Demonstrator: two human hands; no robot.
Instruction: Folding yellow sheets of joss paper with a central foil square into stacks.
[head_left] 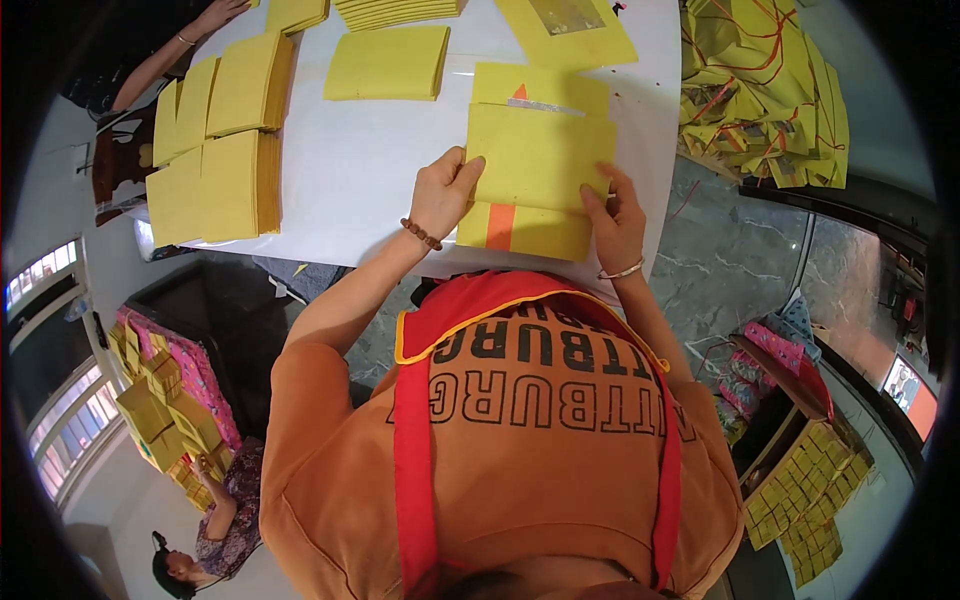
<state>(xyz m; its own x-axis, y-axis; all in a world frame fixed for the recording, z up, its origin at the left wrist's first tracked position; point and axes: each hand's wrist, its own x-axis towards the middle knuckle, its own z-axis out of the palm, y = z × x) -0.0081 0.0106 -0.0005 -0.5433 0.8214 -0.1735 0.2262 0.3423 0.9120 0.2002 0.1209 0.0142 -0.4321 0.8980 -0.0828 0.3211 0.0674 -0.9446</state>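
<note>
Near the table's front edge, my left hand [442, 195] grips the left edge of a yellow paper sheet [540, 155], thumb on top. At its right edge my right hand [618, 220] has thumb and fingers closed around the paper; the fingertips are slightly blurred. The sheet lies across more yellow paper [560, 232], which shows an orange strip below it. Above the sheet, a silvery band [545, 106] and a small orange triangle peek out. How many layers lie beneath is hidden.
Yellow paper stacks [240, 185] stand at the white table's [375, 180] left; another stack [385, 65] lies farther back. A yellow sheet with a silver patch [565, 18] is at far right. Yellow bundles with red ties [765, 90] sit beyond the right edge. A co-worker's arm [165, 65] reaches in at far left.
</note>
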